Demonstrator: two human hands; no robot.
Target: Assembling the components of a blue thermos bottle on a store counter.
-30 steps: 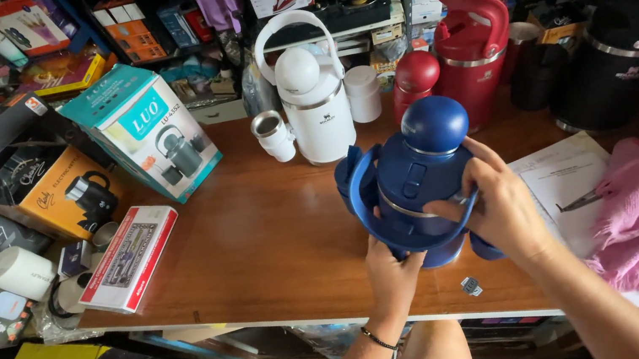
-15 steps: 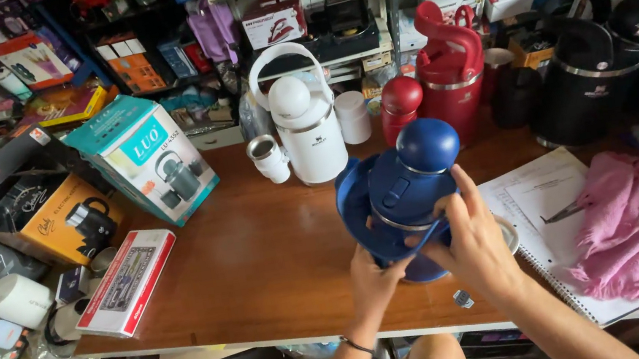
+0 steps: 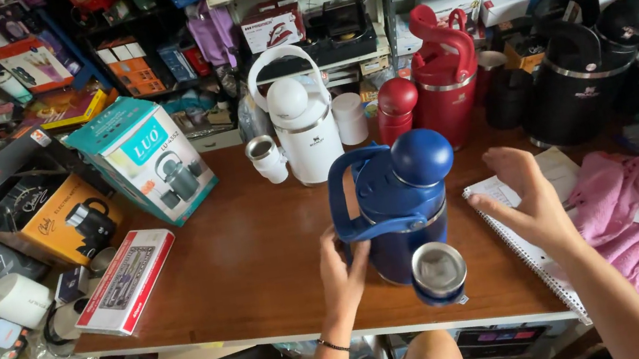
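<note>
With only the left hand (image 3: 345, 274) pressing the dark blue handled plastic flask (image 3: 394, 206) at the wooden table's (image 3: 249, 276) front edge (right hand (image 3: 530, 202) spread, empty), it may tip onto its steel-lined cup (image 3: 438, 272).

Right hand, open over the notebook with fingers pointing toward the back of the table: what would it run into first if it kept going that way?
Probably the black jug: the right hand points up-left toward it, though depth is unclear and the red jug stands close beside that line.

jug (image 3: 393, 210) on table (image 3: 247, 259) | cup (image 3: 438, 272) before jug | notebook (image 3: 516, 234) right | boxes (image 3: 138, 170) left
</note>
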